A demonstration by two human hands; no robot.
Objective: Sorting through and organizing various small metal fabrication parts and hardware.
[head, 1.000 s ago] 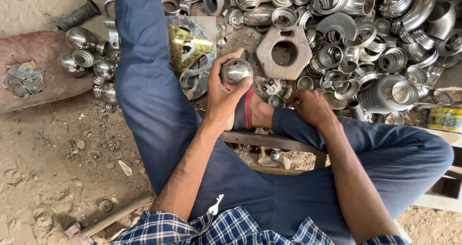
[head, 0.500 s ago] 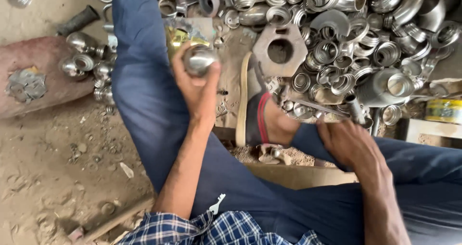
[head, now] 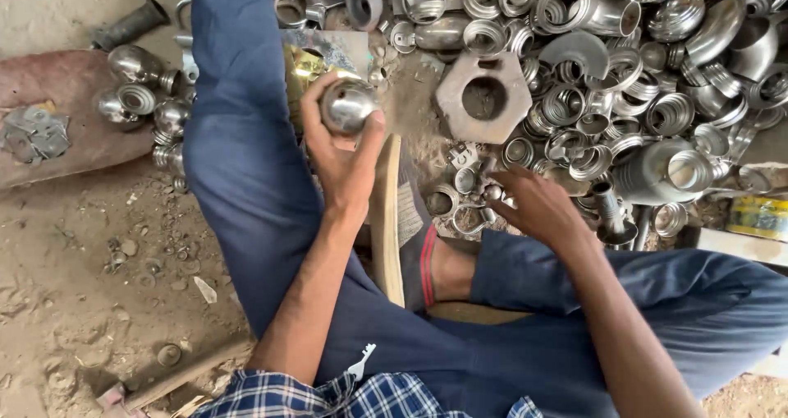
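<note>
The round metal piece [head: 348,104] is shiny silver, like the heap of ribbed rings [head: 624,98] right of it. The trousers [head: 246,139] are plain blue, the shirt [head: 345,395] blue-and-white checked. The hexagonal block [head: 483,98] is rusty brown-grey, the dirt floor [head: 82,287] dusty tan.
</note>
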